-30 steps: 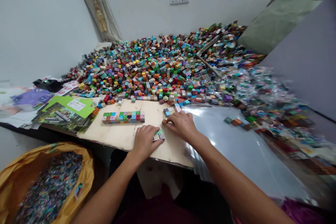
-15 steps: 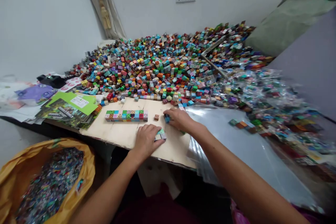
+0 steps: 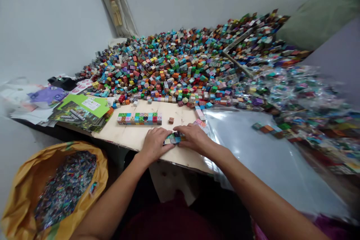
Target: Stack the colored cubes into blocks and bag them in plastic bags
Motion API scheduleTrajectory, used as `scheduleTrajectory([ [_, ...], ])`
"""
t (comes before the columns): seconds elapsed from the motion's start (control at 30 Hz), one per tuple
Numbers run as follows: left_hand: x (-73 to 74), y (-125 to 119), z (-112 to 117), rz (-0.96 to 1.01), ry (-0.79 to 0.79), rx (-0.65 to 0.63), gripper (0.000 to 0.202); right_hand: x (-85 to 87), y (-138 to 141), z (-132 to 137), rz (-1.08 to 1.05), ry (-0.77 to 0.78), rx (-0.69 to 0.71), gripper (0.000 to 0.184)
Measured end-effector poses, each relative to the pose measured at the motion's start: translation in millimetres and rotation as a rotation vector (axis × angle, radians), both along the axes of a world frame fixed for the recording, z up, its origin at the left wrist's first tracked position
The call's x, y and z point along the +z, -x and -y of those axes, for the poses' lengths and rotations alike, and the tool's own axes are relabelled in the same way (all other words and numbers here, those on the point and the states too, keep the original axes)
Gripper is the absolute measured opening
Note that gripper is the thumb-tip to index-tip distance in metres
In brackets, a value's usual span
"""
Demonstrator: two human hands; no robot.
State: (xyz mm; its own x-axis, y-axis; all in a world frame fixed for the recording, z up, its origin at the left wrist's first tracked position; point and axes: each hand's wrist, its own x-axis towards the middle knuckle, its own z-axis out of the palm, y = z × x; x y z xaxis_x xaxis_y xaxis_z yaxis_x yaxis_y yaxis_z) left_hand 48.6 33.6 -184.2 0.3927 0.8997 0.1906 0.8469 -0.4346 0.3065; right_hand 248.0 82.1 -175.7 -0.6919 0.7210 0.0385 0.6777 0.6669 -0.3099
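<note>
A short row of small patterned cubes [image 3: 173,138] lies on the wooden board [image 3: 132,135] near its front edge. My left hand [image 3: 153,144] presses on the row's left end with fingers curled over it. My right hand [image 3: 192,137] closes on the right end, so both hands pinch the cubes together between them. A longer finished row of cubes [image 3: 140,118] lies further back on the board, and one loose brown cube [image 3: 171,120] sits just right of it.
A huge heap of coloured cubes [image 3: 182,63] fills the back of the table. Clear plastic bags [image 3: 253,150] and bagged cubes [image 3: 303,105] lie to the right. Green printed leaflets [image 3: 81,110] sit at left. A yellow sack [image 3: 53,191] of cubes stands on the floor at lower left.
My right hand has come back from the cubes at the board's rear and joined the left hand on the short row. A brown cube was left on the board. The view shifted slightly.
</note>
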Motion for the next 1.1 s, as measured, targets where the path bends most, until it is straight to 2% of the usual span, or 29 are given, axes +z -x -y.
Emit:
scheduleTrajectory([
  [0.13,6.4,-8,1,-0.032,-0.008,0.036,0.054,6.1,-16,-3,-0.140,-0.024,-0.016,0.050],
  [0.23,7.1,-20,-2,-0.015,0.013,0.013,0.058,13.0,-47,-9,-0.229,-0.053,-0.219,0.037],
  [0.33,3.2,-30,-8,-0.004,0.066,-0.015,0.053,14.3,-77,-11,-0.171,-0.035,-0.434,0.029],
  [0.43,-0.5,-33,-11,-0.001,0.084,-0.014,0.048,10.5,-90,-7,-0.130,-0.001,-0.498,0.030],
  [0.73,1.5,-39,-5,-0.083,0.004,-0.023,0.056,8.4,-78,-6,-0.082,0.054,-0.386,0.056],
  [0.87,-0.6,-38,-3,-0.095,-0.023,-0.026,0.048,3.9,-69,-5,-0.118,0.089,-0.304,0.052],
  [1.1,-1.9,-28,0,-0.071,-0.005,-0.029,0.048,-8.0,-48,11,-0.264,0.153,-0.256,0.048],
])
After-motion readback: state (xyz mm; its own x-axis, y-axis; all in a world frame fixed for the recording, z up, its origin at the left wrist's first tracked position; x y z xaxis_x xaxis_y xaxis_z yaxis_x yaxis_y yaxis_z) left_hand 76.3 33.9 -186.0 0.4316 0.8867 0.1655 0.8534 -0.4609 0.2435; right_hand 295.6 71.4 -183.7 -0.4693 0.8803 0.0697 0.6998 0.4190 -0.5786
